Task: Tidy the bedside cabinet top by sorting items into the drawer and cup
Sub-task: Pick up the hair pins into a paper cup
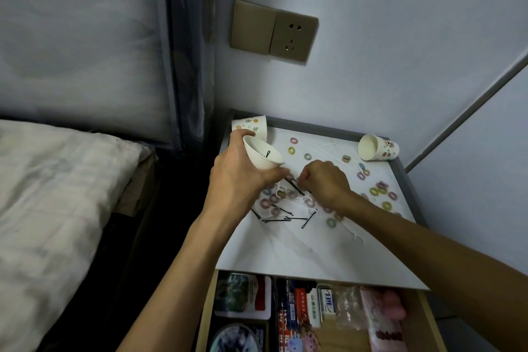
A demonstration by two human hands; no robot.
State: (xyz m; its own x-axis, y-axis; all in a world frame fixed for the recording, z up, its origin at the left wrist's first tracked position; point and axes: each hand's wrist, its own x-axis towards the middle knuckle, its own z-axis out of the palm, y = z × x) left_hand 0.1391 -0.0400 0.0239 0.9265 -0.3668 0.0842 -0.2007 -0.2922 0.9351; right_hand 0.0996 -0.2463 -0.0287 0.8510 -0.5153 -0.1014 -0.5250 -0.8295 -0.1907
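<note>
The left hand [240, 177], arm stretched forward, grips a tilted paper cup [261, 164] (one hairpin [267, 154] lies inside). At its 3 o'clock, the right hand [325, 180] curls down, pinching black hairpins [295, 186].

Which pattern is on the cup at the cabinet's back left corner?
The cup is white with small green leaves and orange dots, seen in the head view.

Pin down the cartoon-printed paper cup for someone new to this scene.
On the bedside cabinet top, go to the back right corner. The paper cup lies there on its side, mouth facing left, apart from the held cup and the floral cup at back left.
</note>
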